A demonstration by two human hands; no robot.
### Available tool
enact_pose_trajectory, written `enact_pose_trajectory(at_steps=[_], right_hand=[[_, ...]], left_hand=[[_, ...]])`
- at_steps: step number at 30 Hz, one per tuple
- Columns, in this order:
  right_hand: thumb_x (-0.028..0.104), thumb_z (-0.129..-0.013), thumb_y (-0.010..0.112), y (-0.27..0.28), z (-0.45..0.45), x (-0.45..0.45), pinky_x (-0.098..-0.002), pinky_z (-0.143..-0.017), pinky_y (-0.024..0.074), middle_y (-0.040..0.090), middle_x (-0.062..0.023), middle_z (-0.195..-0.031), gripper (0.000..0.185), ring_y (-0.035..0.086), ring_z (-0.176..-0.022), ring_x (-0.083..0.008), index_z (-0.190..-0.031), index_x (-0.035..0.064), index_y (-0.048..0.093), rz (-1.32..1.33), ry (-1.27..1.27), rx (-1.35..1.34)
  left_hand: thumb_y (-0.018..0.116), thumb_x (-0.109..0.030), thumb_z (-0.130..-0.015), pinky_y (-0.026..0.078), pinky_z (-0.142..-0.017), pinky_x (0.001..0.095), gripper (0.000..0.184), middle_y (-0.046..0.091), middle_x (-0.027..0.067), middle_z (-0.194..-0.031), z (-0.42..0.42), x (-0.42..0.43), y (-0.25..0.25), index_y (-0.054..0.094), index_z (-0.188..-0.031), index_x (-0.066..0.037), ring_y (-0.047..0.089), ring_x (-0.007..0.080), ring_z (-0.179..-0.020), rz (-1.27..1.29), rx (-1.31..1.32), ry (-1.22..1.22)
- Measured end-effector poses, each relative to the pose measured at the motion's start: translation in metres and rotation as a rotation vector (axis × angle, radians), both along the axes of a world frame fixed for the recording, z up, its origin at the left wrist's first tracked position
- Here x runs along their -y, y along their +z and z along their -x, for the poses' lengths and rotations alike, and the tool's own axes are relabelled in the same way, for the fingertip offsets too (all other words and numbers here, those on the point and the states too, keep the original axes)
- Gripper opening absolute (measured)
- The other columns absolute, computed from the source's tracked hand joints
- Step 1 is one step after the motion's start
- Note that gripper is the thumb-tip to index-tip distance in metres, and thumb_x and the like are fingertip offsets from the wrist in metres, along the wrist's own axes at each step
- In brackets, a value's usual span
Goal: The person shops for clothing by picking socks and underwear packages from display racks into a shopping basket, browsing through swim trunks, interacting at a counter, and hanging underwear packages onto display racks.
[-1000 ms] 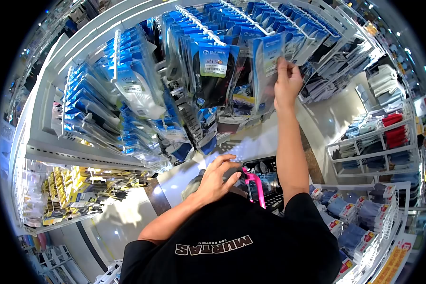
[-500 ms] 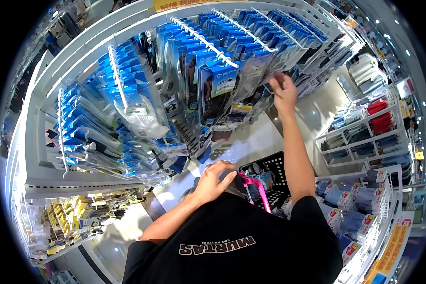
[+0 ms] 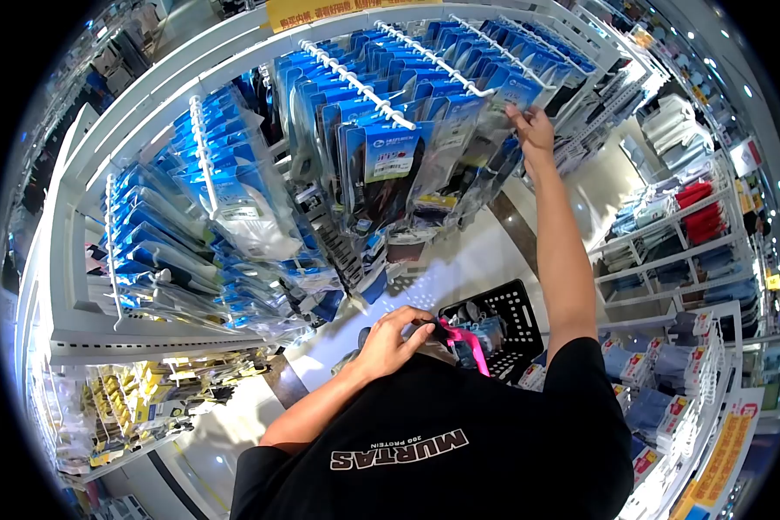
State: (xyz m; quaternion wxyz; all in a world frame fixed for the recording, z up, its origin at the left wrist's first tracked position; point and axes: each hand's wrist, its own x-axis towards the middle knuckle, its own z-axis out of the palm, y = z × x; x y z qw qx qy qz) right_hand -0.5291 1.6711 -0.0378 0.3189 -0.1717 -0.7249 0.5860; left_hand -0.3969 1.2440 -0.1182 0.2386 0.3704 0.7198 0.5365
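Note:
My right hand [image 3: 533,137] is raised to the hanging rack, its fingers closed at the lower edge of a clear packet with a blue header card [image 3: 517,94]. The packet hangs near the front end of a white hook. My left hand [image 3: 394,341] is low in front of my body, its fingers curled over something dark that is mostly hidden. Beside it are a bright pink handle [image 3: 466,343] and a black perforated basket [image 3: 518,316] with packaged items inside.
Several white hooks [image 3: 355,82] carry rows of blue-carded packets on a white rack [image 3: 61,260]. Yellow-carded packs [image 3: 139,390] hang lower left. Folded clothes, some red [image 3: 702,212], fill a shelf at right. Packaged goods [image 3: 659,373] stand on a rack lower right.
My right hand has moved up and slightly right, from beside the packets' lower part to a packet on a hook farther right. More of the basket shows. My left hand stays low.

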Motion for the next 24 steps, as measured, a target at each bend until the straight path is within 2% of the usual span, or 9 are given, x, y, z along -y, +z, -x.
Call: enact_pose_trajectory(at_steps=[4,7,9,13,17,18,21,22,24], right_hand=[[0.025,-0.096,0.072,0.000,-0.023,0.003,-0.0224,-0.073,0.0463,0.066,0.0012,-0.094,0.020,0.058,-0.082,-0.0072,-0.098,0.0057,0.066,0.206,0.093,-0.111],[0.021,-0.098,0.068,0.000,-0.046,-0.010,-0.0229,-0.073,0.0460,0.066,0.0013,-0.094,0.015,0.057,-0.081,-0.0057,-0.096,0.0068,0.065,0.261,0.199,-0.251],[0.020,-0.098,0.068,0.017,-0.077,-0.011,-0.0221,-0.076,0.0456,0.067,0.0012,-0.094,0.016,0.057,-0.085,-0.0054,-0.100,0.0035,0.066,0.212,0.192,-0.184],[0.019,-0.098,0.068,0.038,-0.114,-0.021,-0.0220,-0.077,0.0467,0.068,0.0003,-0.095,0.016,0.059,-0.085,-0.0060,-0.103,0.0031,0.066,0.168,0.246,-0.159],[0.017,-0.098,0.067,0.064,-0.128,-0.016,-0.0223,-0.078,0.0476,0.068,0.0001,-0.095,0.016,0.061,-0.084,-0.0070,-0.106,0.0033,0.066,0.282,0.268,-0.234],[0.017,-0.098,0.067,0.062,-0.129,-0.011,-0.0225,-0.079,0.0479,0.068,0.0003,-0.095,0.016,0.061,-0.085,-0.0071,-0.107,0.0035,0.066,0.314,0.283,-0.264],[0.017,-0.098,0.066,0.053,-0.128,0.013,-0.0236,-0.080,0.0493,0.069,0.0002,-0.095,0.016,0.063,-0.086,-0.0082,-0.109,0.0041,0.066,0.416,0.295,-0.333],[0.018,-0.099,0.066,0.042,-0.129,0.024,-0.0243,-0.081,0.0501,0.070,-0.0003,-0.096,0.017,0.064,-0.087,-0.0090,-0.109,0.0043,0.067,0.460,0.272,-0.343],[0.024,-0.099,0.064,0.013,-0.133,0.042,-0.0267,-0.082,0.0518,0.071,-0.0017,-0.097,0.023,0.066,-0.088,-0.0107,-0.111,0.0044,0.066,0.642,0.304,-0.347]], left_hand=[[0.068,-0.018,-0.095,0.053,-0.071,0.0327,0.023,0.071,0.0122,-0.106,-0.002,-0.021,0.001,0.069,-0.111,-0.001,0.069,0.0218,-0.088,-0.003,-0.013,0.050],[0.068,-0.017,-0.095,0.053,-0.082,0.0342,0.023,0.072,0.0138,-0.105,-0.004,-0.039,0.000,0.069,-0.110,0.001,0.069,0.0227,-0.095,-0.006,-0.017,0.073],[0.068,-0.017,-0.095,0.052,-0.089,0.0351,0.024,0.072,0.0151,-0.105,0.000,-0.054,0.008,0.069,-0.109,0.003,0.069,0.0235,-0.096,-0.026,-0.003,0.070],[0.068,-0.018,-0.096,0.052,-0.083,0.0339,0.024,0.072,0.0148,-0.098,0.002,-0.091,0.020,0.069,-0.108,0.003,0.068,0.0213,-0.091,-0.137,0.090,0.119],[0.068,-0.019,-0.096,0.051,-0.085,0.0335,0.030,0.072,0.0128,-0.102,0.001,-0.137,0.042,0.065,-0.117,0.002,0.067,0.0200,-0.091,-0.197,0.142,0.126],[0.069,-0.020,-0.095,0.050,-0.090,0.0344,0.045,0.068,0.0146,-0.119,0.004,-0.147,0.038,0.055,-0.133,0.000,0.066,0.0223,-0.104,-0.205,0.169,0.065],[0.073,-0.022,-0.092,0.048,-0.097,0.0367,0.065,0.055,0.0171,-0.140,-0.003,-0.175,0.052,0.043,-0.145,-0.002,0.059,0.0247,-0.118,-0.347,0.063,0.079],[0.077,-0.025,-0.088,0.044,-0.104,0.0415,0.079,0.044,0.0188,-0.150,-0.005,-0.175,0.056,0.035,-0.151,-0.003,0.052,0.0307,-0.129,-0.245,0.083,0.046],[0.077,-0.025,-0.087,0.042,-0.106,0.0444,0.080,0.043,0.0206,-0.150,-0.014,-0.179,0.053,0.035,-0.151,-0.003,0.049,0.0348,-0.132,-0.265,-0.233,0.058]])
